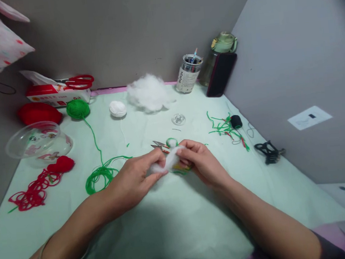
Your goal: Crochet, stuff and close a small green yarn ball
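Observation:
A tuft of white fiber stuffing is stretched between my two hands above the middle of the table. My left hand pinches its left end between thumb and fingers. The right end is pinched in my right hand. Just behind and below the tuft lies a small green and white piece, partly hidden, with some yellow showing near my right fingers. Small scissors lie beside it, their blades pointing left and their handles mostly covered. A large heap of the same stuffing sits at the back.
On the left are a green yarn ball, loose green yarn, tangled red yarn and a clear plastic tub. A white yarn ball and a pen can stand farther back. Yarn scraps and a black phone stand lie right.

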A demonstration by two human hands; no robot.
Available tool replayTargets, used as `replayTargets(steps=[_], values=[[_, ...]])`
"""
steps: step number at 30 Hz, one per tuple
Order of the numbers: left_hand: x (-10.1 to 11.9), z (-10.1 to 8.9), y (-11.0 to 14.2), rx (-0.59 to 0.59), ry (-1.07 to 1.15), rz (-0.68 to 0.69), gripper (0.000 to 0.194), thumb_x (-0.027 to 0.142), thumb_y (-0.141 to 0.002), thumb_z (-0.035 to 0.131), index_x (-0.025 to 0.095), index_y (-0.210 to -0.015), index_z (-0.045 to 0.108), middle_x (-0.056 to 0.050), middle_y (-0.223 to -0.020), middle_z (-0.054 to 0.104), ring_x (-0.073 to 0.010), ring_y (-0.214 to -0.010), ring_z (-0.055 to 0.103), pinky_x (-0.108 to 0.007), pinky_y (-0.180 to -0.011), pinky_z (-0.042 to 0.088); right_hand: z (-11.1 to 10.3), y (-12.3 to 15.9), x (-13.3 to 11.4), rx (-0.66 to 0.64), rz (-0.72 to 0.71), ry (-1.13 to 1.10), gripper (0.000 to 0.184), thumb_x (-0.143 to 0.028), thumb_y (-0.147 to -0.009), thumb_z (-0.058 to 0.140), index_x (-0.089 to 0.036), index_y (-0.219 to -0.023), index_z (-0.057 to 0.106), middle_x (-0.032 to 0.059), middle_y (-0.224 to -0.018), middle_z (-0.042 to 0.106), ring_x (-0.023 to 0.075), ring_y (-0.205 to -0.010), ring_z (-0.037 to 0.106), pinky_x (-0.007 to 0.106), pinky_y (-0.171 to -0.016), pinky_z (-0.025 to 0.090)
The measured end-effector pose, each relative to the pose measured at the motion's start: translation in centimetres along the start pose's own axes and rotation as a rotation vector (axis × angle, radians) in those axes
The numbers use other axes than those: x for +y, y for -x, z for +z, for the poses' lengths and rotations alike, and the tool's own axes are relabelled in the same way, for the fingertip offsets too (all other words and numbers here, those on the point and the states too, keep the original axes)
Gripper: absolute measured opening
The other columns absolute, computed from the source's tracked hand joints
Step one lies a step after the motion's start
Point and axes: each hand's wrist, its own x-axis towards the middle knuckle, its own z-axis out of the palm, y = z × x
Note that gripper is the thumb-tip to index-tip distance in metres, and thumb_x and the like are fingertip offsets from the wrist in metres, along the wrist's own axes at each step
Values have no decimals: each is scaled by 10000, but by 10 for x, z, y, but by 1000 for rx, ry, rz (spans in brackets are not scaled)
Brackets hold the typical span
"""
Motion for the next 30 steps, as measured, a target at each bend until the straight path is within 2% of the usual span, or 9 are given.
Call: replayTargets(steps=[5,8,10,14,18,22,26,28,30], values=[[-2,-9,7,-333,3,18,44,246,-887,678,268,-860,650,49,-743,627,-164,-666,537,-251,-626,391,-11,-9,-9,139,-44,-138,435,-341,-740,852,-206,-618,457,-93,-548,343,72,-520,279,231,-509,262],[-5,-14,9,-459,10,65,81,311,-868,763,296,-945,740,5,-944,731,-213,-867,650,-278,-765,470,-14,-10,-13,192,-78,-133,430,-333,-732,862,-209,-637,461,-95,-558,346,76,-531,265,224,-516,287],[-3,-16,7,-275,-6,75,67,342,-908,725,281,-932,738,-21,-1026,735,-237,-982,660,-315,-889,478,-11,-7,-13,186,-113,-28,369,-366,-758,835,-206,-667,515,-82,-558,399,83,-538,316,234,-535,302],[8,-7,1,99,136,-29,142,384,-922,696,251,-920,644,1,-901,683,-198,-846,656,-315,-791,515,1,5,-4,171,-239,355,238,-378,-823,748,-205,-754,600,-47,-615,489,114,-583,402,265,-555,301],[10,15,-1,193,269,-63,249,354,-854,759,237,-847,538,35,-826,608,-158,-753,633,-287,-708,509,10,14,12,68,-422,664,114,-270,-860,672,-218,-810,584,-43,-658,492,118,-586,403,272,-570,321],[2,28,-3,234,293,-54,201,253,-884,672,230,-786,498,50,-739,542,-127,-671,579,-250,-624,465,13,16,15,-95,-567,772,125,-186,-889,602,-224,-803,520,-37,-700,492,128,-642,438,271,-612,355],[-2,19,-5,415,409,-91,127,225,-881,679,223,-912,556,45,-818,590,-114,-668,631,-240,-633,496,12,17,2,-128,-421,634,126,-270,-937,639,-211,-848,573,-41,-713,492,118,-639,435,263,-604,346],[-2,11,-6,509,502,-108,135,236,-883,704,218,-953,590,47,-842,606,-103,-645,648,-241,-648,511,11,16,-4,-118,-326,542,238,-351,-989,583,-207,-800,582,-45,-665,459,113,-598,395,267,-575,315],[-1,6,-5,507,599,-102,92,259,-905,710,215,-937,635,46,-839,621,-95,-640,649,-240,-670,518,10,16,-6,-117,-285,487,340,-402,-1018,532,-207,-742,570,-51,-626,425,108,-566,348,274,-559,287]])
